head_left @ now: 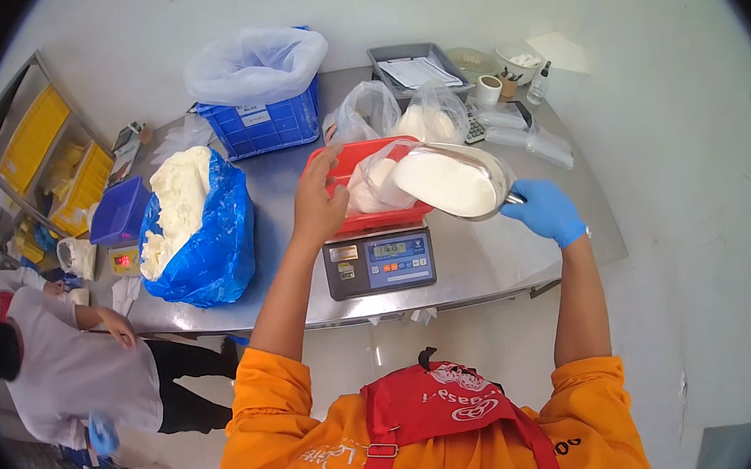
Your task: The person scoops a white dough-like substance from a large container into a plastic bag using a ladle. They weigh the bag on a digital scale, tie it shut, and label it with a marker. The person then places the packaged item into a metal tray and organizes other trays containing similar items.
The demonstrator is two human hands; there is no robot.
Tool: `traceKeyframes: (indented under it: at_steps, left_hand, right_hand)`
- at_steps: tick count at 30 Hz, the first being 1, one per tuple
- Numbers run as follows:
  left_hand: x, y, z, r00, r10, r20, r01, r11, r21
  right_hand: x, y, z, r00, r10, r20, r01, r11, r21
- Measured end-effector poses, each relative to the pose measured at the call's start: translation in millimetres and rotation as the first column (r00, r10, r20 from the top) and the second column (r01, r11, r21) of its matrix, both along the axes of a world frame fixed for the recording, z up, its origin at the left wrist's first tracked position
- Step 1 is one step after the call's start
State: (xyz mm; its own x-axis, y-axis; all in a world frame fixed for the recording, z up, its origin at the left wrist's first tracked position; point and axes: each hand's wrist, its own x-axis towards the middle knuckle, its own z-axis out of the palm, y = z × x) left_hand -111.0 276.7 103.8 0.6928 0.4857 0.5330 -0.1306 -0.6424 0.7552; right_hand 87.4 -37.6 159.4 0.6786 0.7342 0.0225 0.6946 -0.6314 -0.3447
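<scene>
My right hand [547, 211], in a blue glove, is closed round the handle of a metal scoop [486, 162] heaped with white powder. The scoop is held level at the right side of a red tray [348, 157]. In that tray sits a clear plastic bag [381, 184] partly filled with white powder. At the tray's left rim is my bare left hand [318, 202], fingers apart; whether it touches the rim or the bag I cannot tell. Under the tray stands a digital scale [381, 275] with a lit display.
An open blue bag [234, 225] of pale powder stands left on the metal table [487, 264]. Behind are a lined blue crate [270, 127], filled plastic bags [433, 116] and a grey tray [417, 52] with papers. A co-worker [89, 361] stands at the left.
</scene>
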Motion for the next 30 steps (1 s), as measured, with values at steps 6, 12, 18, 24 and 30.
traceKeyframes:
  at_steps: [6,12,18,24,30]
  left_hand:
    - [-53,-16,-28,0.994,0.103,0.026,-0.096,0.975,-0.201]
    - [-109,-43,-119,0.997,0.069,-0.044,-0.082,0.854,-0.513]
    - [-152,-78,-189,0.986,0.018,-0.168,-0.121,0.767,-0.630]
    - [-139,-80,-165,0.961,-0.006,-0.275,-0.156,0.811,-0.563]
    - [-133,-78,-149,0.975,0.012,-0.223,-0.135,0.828,-0.544]
  right_hand:
    - [-7,-18,-37,0.988,0.014,-0.157,0.016,0.982,0.188]
    - [-9,-35,-46,0.979,-0.014,-0.205,0.063,0.970,0.236]
    - [-14,-32,-15,0.997,-0.011,-0.076,0.026,0.980,0.195]
    - [-19,0,18,0.976,0.004,0.220,0.000,1.000,-0.014]
    - [-9,-3,34,0.978,0.009,0.209,-0.007,1.000,-0.011]
